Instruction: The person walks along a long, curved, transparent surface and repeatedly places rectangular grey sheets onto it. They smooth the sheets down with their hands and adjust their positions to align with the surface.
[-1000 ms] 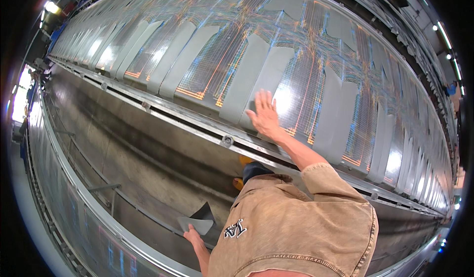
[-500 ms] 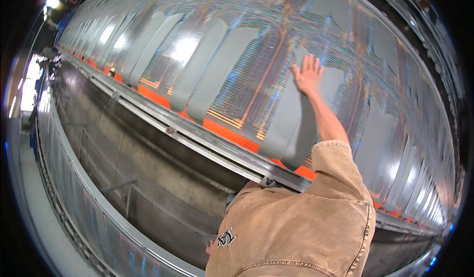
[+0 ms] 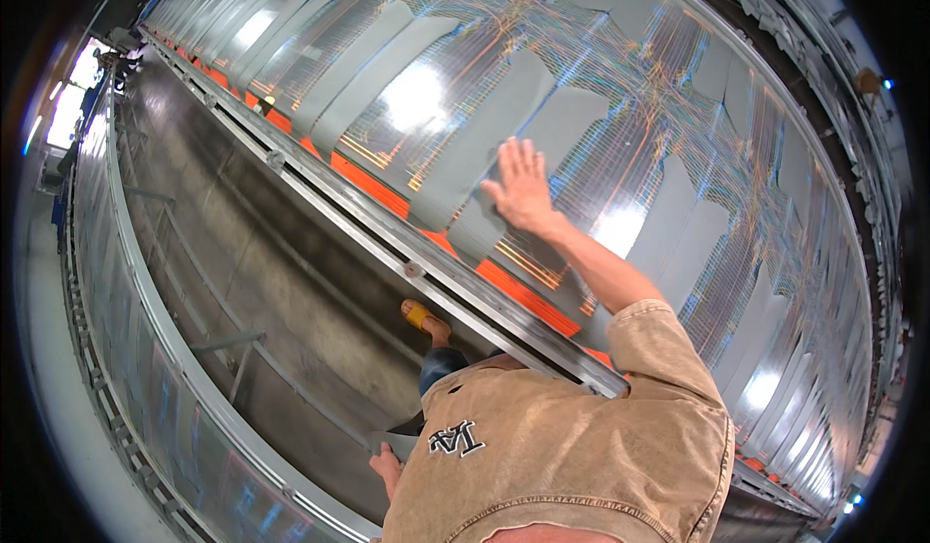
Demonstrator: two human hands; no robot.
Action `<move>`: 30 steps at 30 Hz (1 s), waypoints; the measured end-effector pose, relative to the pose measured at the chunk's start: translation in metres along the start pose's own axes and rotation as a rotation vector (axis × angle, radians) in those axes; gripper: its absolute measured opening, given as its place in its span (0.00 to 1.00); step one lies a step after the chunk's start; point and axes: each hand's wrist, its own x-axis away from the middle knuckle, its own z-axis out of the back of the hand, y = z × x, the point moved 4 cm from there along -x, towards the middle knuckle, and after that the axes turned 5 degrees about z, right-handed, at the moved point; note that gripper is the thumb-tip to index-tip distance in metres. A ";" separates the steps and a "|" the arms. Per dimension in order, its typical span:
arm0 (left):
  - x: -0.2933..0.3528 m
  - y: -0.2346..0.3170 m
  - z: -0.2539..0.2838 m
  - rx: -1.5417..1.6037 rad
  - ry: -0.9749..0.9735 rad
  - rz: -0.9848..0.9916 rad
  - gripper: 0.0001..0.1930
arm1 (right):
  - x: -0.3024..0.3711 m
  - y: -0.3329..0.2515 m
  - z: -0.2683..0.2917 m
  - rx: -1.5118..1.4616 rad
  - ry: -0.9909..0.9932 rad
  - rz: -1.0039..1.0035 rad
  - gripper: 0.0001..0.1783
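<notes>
My right hand point(image 3: 524, 186) is spread flat, fingers apart, over the lower part of a grey cut panel point(image 3: 567, 131) that looks like fabric. Whether the palm touches it I cannot tell. Beside that panel lies its pair, another grey panel point(image 3: 494, 126); both rest on the long shiny table point(image 3: 325, 146) covered in orange and blue lines. Low at my left side, my left hand point(image 3: 385, 467) curls its fingers around a flat grey piece point(image 3: 395, 442), partly hidden by my shirt.
Pairs of grey panels continue both ways along the table, including one to the right point(image 3: 678, 223). A metal rail point(image 3: 339, 204) edges the table, beside orange strips point(image 3: 368, 183). The aisle floor point(image 3: 291, 262) lies between it and a second long table point(image 3: 165, 349) with a frame.
I have moved left along the table. My right hand has gone from one pair of panels to the pair left of it. My left hand and its grey piece show more fully now.
</notes>
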 end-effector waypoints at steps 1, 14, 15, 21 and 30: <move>-0.013 0.008 0.006 0.031 0.019 0.001 0.26 | -0.014 -0.014 -0.004 0.024 -0.008 -0.007 0.44; -0.150 0.138 0.069 0.092 -0.056 -0.049 0.23 | -0.096 0.030 -0.002 -0.124 -0.135 -0.311 0.39; -0.159 0.143 0.074 0.139 -0.045 -0.040 0.23 | -0.107 0.033 0.015 -0.319 -0.216 -0.307 0.39; -0.163 0.213 0.077 -0.062 0.006 -0.105 0.23 | -0.100 0.034 -0.001 0.051 -0.117 -0.297 0.38; -0.176 0.234 0.045 0.003 -0.137 -0.255 0.24 | -0.103 0.044 -0.011 0.195 0.048 -0.219 0.37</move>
